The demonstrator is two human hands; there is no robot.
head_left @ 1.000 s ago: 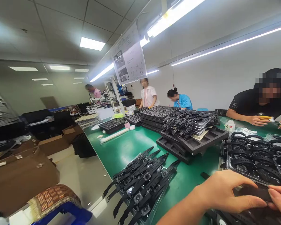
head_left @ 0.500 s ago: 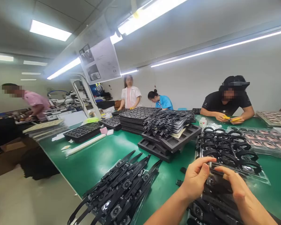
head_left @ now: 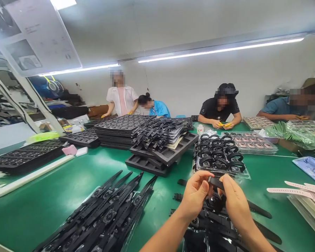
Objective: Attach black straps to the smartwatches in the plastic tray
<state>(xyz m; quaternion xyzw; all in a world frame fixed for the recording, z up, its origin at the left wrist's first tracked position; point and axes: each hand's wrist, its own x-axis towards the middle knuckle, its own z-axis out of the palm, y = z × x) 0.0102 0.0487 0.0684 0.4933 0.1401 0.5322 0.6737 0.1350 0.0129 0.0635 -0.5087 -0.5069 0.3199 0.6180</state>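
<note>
A black smartwatch [head_left: 215, 183] is held up between my two hands, its strap curved into a loop. My left hand [head_left: 195, 196] pinches the strap near the metal-looking buckle. Fingers of my right hand [head_left: 234, 200] are closed on the other strap end, close to the left fingertips. The watch's body hangs below, partly hidden by my fingers. Under my hands lies a tray of flat black watches [head_left: 212, 224], straps spread to both sides. Just beyond stands a tray of looped black watches [head_left: 217, 154].
To the left lies another batch of flat black watches [head_left: 110, 215]. Stacked black foam trays [head_left: 118, 131] stand mid-table, with more watches on tilted trays [head_left: 170, 150]. Pale pink straps [head_left: 291, 190] lie at the right. Several co-workers sit or stand across the green table [head_left: 81, 178].
My view has swung to the right, bringing the pink straps and another co-worker into sight. My hands have come closer together, now both on the strap of the watch.
</note>
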